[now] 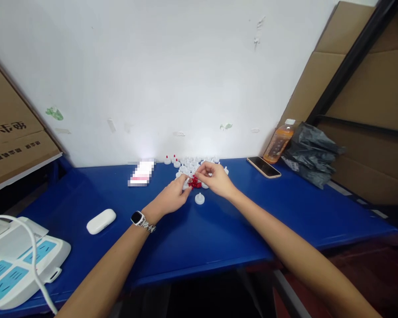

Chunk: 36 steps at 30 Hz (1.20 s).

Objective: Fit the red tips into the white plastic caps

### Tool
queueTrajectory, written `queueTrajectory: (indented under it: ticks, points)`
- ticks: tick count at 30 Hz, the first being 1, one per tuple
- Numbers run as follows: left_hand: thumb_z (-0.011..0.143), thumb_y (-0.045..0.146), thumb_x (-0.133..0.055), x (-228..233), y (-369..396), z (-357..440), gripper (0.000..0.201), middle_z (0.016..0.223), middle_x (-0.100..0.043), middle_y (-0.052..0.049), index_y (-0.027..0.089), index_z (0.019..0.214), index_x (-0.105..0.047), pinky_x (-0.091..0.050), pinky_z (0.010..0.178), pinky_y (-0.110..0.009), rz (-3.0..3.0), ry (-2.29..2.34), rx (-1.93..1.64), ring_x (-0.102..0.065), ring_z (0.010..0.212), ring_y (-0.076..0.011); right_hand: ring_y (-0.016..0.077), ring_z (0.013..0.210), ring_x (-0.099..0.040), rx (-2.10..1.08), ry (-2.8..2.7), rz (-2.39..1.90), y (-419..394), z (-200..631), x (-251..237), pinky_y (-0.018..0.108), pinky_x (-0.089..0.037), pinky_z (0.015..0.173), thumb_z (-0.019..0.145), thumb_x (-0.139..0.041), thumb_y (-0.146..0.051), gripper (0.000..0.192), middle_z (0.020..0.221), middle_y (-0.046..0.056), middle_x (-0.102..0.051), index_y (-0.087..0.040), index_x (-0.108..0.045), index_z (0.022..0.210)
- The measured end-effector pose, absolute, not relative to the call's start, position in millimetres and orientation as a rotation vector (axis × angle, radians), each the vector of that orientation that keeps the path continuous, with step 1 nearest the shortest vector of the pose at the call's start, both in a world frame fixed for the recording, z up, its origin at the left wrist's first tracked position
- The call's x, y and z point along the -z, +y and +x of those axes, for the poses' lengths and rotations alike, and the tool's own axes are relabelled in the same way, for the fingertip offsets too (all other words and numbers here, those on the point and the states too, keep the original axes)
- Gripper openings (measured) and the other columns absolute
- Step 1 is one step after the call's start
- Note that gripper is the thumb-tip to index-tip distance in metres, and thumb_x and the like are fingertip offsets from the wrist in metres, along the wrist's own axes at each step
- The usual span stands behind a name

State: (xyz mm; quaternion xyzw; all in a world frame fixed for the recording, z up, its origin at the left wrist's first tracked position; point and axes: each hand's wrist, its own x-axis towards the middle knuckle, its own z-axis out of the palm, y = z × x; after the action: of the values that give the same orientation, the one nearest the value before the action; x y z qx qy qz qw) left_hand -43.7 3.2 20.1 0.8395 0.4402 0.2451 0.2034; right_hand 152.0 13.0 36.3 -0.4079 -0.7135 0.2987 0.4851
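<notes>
My left hand (pixel 172 196) and my right hand (pixel 215 179) meet over a small heap of red parts (pixel 194 182) on the blue table (pixel 219 229). The left fingers pinch a small white cap at the heap's left edge. The right fingertips are closed at the heap's top, and what they grip is too small to tell. Several white caps (pixel 192 165) lie behind the hands, a few of them with red tips. One lone white cap (pixel 199 198) sits just in front of the hands. A watch is on my left wrist.
A white earbud case (pixel 101 221) lies at the left. A white and blue device (pixel 16 265) with a cable sits at the near left corner. A phone (pixel 263 167), an orange drink bottle (pixel 278 143) and a black plastic bag (pixel 310 152) stand at the right. Cardboard boxes flank both sides.
</notes>
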Motion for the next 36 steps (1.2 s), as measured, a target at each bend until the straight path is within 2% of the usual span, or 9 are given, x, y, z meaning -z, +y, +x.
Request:
queueTrajectory:
  ticks: [5,9,12,17,23,31,36]
  points:
    - [0.095,0.033,-0.043,-13,5,-40,0.016,0.089,-0.062,-0.005,0.021,0.103,-0.050,-0.039,0.064,-0.030,2.366,1.221,-0.686,-0.058,0.074,-0.0200,0.0086,0.038,-0.046,-1.085,-1.556,-0.962,12,138,-29,0.023,-0.035,0.038,0.077,-0.066,-0.039,0.022,0.064,0.000,-0.064,-0.017,-0.061,0.080]
    - [0.093,0.030,-0.045,-7,12,-41,0.011,0.087,-0.063,-0.006,0.020,0.095,-0.050,-0.041,0.067,-0.031,2.393,1.257,-0.698,-0.059,0.076,-0.0204,0.0104,0.052,-0.056,-0.885,-1.631,-1.017,18,142,-20,0.022,-0.043,0.050,0.078,-0.065,-0.031,0.015,0.066,0.000,-0.065,-0.016,-0.062,0.079]
    - [0.091,0.028,-0.045,-10,16,-48,0.010,0.084,-0.063,-0.004,0.020,0.090,-0.052,-0.041,0.066,-0.030,2.370,1.253,-0.688,-0.058,0.071,-0.0184,0.0117,0.061,-0.059,-0.757,-1.825,-1.106,20,153,-22,0.023,-0.044,0.059,0.081,-0.061,-0.026,0.012,0.068,0.002,-0.067,-0.015,-0.065,0.079]
    - [0.086,0.025,-0.049,-20,17,-61,0.009,0.080,-0.064,-0.001,0.021,0.086,-0.057,-0.039,0.065,-0.028,2.338,1.226,-0.546,-0.056,0.067,-0.0162,0.0119,0.064,-0.058,-0.494,-2.239,-1.332,14,171,-37,0.023,-0.036,0.059,0.079,-0.062,-0.022,0.014,0.076,0.000,-0.070,-0.020,-0.073,0.087]
    - [0.088,0.031,-0.048,-17,17,-59,0.015,0.084,-0.065,-0.003,0.021,0.086,-0.058,-0.040,0.065,-0.028,2.378,1.231,-0.451,-0.058,0.071,-0.0175,0.0140,0.069,-0.062,-0.310,-2.449,-1.459,9,166,-47,0.024,-0.032,0.059,0.082,-0.064,-0.030,0.016,0.078,-0.002,-0.073,-0.027,-0.076,0.092]
    - [0.090,0.032,-0.046,-16,15,-57,0.015,0.087,-0.066,-0.003,0.022,0.088,-0.058,-0.041,0.067,-0.028,2.398,1.253,-0.400,-0.059,0.074,-0.0185,0.0162,0.072,-0.064,-0.107,-2.554,-1.508,12,156,-45,0.026,-0.028,0.056,0.080,-0.062,-0.027,0.015,0.082,0.000,-0.075,-0.026,-0.076,0.086]
    - [0.090,0.032,-0.045,-16,15,-58,0.016,0.088,-0.066,-0.004,0.021,0.088,-0.058,-0.041,0.067,-0.028,2.410,1.236,-0.449,-0.059,0.074,-0.0184,0.0155,0.072,-0.065,-0.161,-2.478,-1.496,13,159,-46,0.024,-0.034,0.059,0.075,-0.063,-0.021,0.010,0.079,0.001,-0.074,-0.022,-0.072,0.079]
